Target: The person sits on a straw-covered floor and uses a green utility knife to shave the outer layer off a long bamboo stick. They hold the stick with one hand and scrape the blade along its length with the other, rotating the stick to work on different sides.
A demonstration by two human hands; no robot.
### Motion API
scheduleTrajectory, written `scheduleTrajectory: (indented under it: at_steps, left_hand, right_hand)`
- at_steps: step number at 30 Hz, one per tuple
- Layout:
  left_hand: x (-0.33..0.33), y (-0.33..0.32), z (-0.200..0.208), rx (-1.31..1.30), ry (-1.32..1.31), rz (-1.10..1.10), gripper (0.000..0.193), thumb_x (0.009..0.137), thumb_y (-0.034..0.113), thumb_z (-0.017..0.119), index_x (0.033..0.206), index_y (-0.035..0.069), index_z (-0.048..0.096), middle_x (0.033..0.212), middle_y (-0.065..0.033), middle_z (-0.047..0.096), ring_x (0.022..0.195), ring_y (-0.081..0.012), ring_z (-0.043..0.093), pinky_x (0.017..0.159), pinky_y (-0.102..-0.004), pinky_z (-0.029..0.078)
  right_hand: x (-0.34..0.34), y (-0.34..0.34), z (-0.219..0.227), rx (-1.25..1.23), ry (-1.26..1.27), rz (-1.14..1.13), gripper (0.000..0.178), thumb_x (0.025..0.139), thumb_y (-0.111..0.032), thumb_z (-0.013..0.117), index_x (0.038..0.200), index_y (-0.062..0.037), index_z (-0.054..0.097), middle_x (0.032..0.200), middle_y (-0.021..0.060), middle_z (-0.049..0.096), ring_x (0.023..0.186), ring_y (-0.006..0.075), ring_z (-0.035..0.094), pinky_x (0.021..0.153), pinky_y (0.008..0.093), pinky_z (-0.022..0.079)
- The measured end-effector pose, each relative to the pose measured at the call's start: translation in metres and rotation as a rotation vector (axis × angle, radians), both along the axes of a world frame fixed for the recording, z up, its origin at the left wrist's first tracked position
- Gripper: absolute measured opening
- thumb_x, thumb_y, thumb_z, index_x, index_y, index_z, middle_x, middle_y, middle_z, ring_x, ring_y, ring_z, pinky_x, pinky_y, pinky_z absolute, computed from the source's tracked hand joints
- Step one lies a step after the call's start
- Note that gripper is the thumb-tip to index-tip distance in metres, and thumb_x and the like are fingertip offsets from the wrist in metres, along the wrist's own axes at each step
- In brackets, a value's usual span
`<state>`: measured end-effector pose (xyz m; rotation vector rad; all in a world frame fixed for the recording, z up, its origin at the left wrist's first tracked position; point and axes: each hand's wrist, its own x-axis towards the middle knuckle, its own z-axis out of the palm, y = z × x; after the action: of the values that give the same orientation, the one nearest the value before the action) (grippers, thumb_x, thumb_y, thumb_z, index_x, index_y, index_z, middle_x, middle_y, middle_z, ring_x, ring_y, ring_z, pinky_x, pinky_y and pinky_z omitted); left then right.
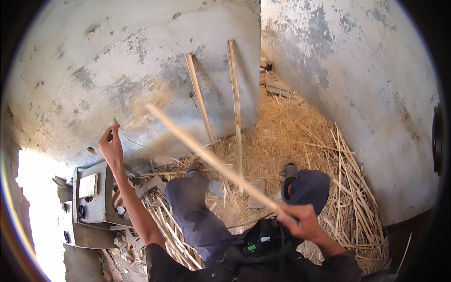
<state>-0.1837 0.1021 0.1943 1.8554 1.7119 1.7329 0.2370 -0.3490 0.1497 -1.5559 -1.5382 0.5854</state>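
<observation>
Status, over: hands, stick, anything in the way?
Right hand grips long stick. Left hand raised, apart from stick. Possibly in the way: shavings underfoot. Two strips against wall.

I am holding my left arm (135, 204) outstretched, left hand (111, 146) raised, fingers (107, 137) bent, while my right hand (303, 222) is gripping lower and closer in.

A matt, fairly smooth face of wood or bamboo is noted on the long pale strip (211, 156) crossing the scene, its far end being blurred among thin, fibrous shavings (157, 97). Dull, wood-like surfaces are shown by the two leaning strips (199, 94) and the split lengths (354, 192) at right, while chalky, flaking plaster is presented by the far wall (80, 40) and right wall (390, 84). Creased, matt cloth is observed in the dark trousers (188, 211) near.
</observation>
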Motion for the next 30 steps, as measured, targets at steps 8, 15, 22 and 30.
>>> scheduleTrajectory:
  at_steps: [8,15,22,30]
  left_hand:
    - [0.021,-0.029,-0.035,-0.285,-0.246,-0.253,0.054,0.112,0.053,0.064,0.102,0.002,0.081,0.061,0.0070,0.042,0.057,-0.0036,0.032,0.054,-0.0296,0.025]
    - [0.076,-0.088,-0.082,-0.531,-0.296,-0.700,0.044,0.117,0.041,0.057,0.109,0.003,0.077,0.068,0.0090,0.046,0.057,-0.0006,0.037,0.052,-0.0246,0.025]
    - [0.136,-0.162,-0.098,-0.456,-0.126,-0.875,0.024,0.111,0.023,0.069,0.117,0.000,0.074,0.079,0.0024,0.065,0.071,-0.0054,0.057,0.066,-0.0253,0.044]
    - [0.181,-0.217,-0.099,-0.383,-0.085,-0.797,0.022,0.100,0.017,0.082,0.110,0.001,0.071,0.079,-0.0080,0.075,0.069,-0.0099,0.066,0.066,-0.0281,0.051]
  right_hand:
    - [0.028,0.041,-0.015,-0.057,0.090,-0.111,0.038,0.105,-0.021,0.074,0.134,0.0032,0.074,0.083,0.0165,0.074,0.070,0.0158,0.069,0.067,0.0310,0.053]
    - [0.034,0.060,-0.046,-0.288,0.303,0.107,0.038,0.116,-0.026,0.053,0.139,-0.0013,0.071,0.069,0.0013,0.062,0.060,0.0083,0.055,0.059,0.0270,0.045]
    - [0.026,0.064,-0.057,-0.342,0.377,0.149,0.044,0.120,-0.030,0.045,0.142,-0.0024,0.071,0.069,0.0006,0.064,0.058,0.0073,0.055,0.058,0.0256,0.045]
    - [0.020,0.072,-0.058,-0.245,0.198,0.105,0.029,0.116,-0.024,0.055,0.117,0.0003,0.070,0.070,0.0074,0.066,0.063,0.0192,0.064,0.063,0.0357,0.051]
